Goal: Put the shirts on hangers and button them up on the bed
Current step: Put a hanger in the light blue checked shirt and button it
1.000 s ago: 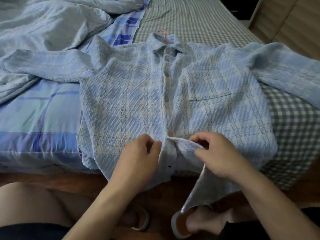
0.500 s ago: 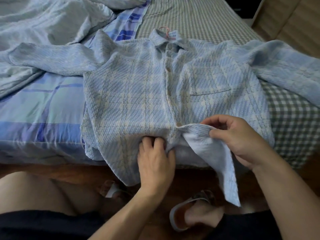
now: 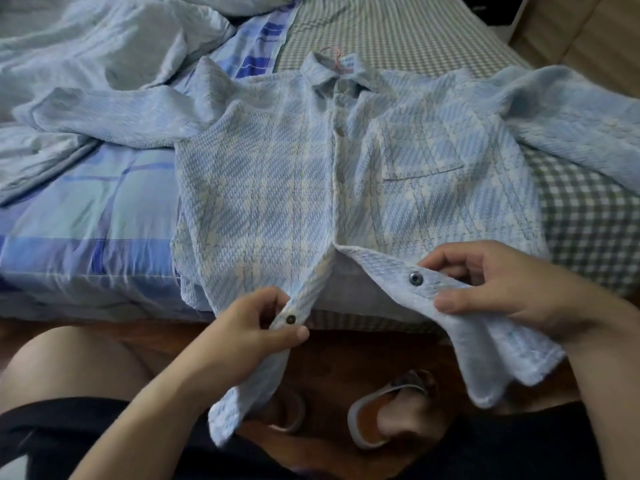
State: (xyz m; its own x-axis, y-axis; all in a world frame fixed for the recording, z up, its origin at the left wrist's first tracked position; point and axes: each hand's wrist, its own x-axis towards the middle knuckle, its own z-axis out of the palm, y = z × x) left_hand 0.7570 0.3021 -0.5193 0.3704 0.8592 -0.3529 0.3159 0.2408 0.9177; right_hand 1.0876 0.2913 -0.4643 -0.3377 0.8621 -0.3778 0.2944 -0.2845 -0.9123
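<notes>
— What has changed since half a second ago?
— The shirt (image 3: 277, 188), laid at frame centre on the bed (image 3: 588, 216), has been parted at its hem. One placket is pinched by the left hand (image 3: 242, 337), the other by the right hand (image 3: 498, 282).
— Meaning?
— The lowest snap (image 3: 415, 278) is exposed, probably to be fastened next.

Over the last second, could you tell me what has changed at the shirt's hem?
The left hand and right hand drew the two lower front edges apart, exposing both snap halves. Each hand now pinches one edge. The shirt stayed flat, upper buttons closed.
</notes>
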